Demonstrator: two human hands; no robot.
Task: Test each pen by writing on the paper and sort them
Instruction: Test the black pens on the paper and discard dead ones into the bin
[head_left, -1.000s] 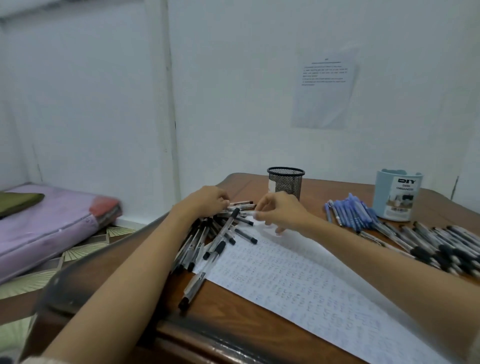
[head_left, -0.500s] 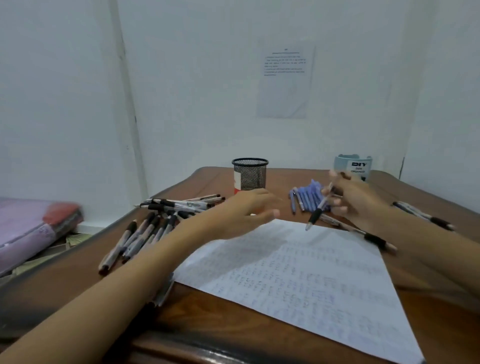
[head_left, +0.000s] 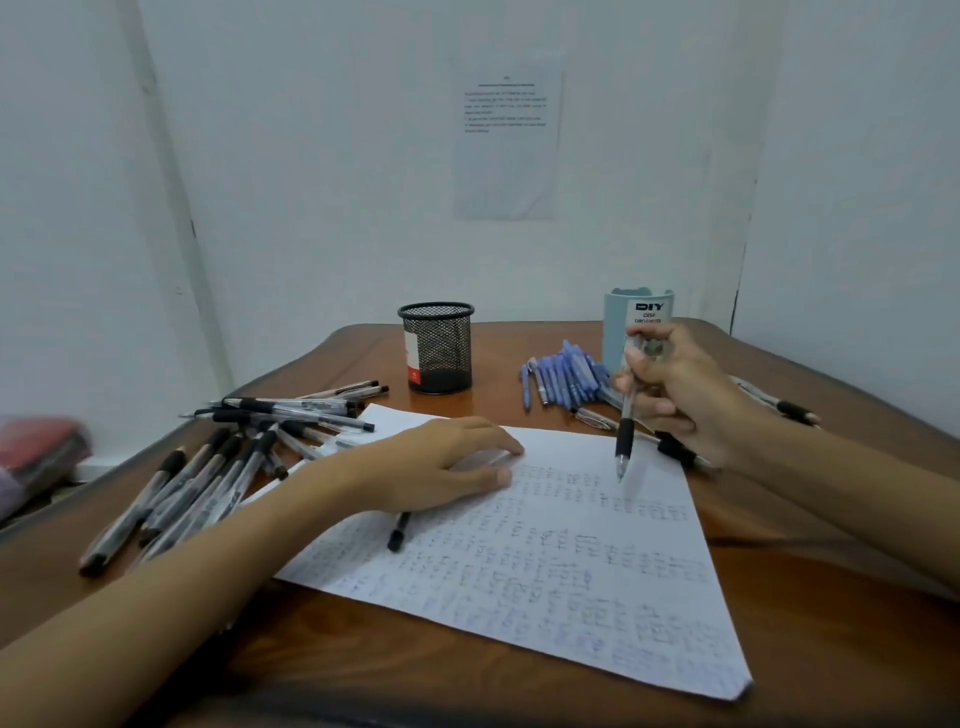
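A white paper (head_left: 545, 561) covered in scribbles lies on the wooden table (head_left: 831, 613). My left hand (head_left: 441, 465) rests flat on the paper's upper left part, fingers straight. A black pen cap (head_left: 397, 530) pokes out from under its wrist. My right hand (head_left: 675, 384) grips a clear pen with a black grip (head_left: 626, 431), held nearly upright, its tip just above the paper's upper right. A pile of black-grip pens (head_left: 218, 467) lies to the left of the paper.
A black mesh cup (head_left: 436, 348) stands at the back centre. A light blue desk organizer (head_left: 636, 325) stands behind my right hand, with blue pens (head_left: 563, 376) beside it. More black-grip pens (head_left: 779, 408) lie at the right. A sheet (head_left: 506, 140) hangs on the wall.
My right hand has brought the pen down, tip over the paper. My left hand has moved off the pen pile and settled flat on the paper.
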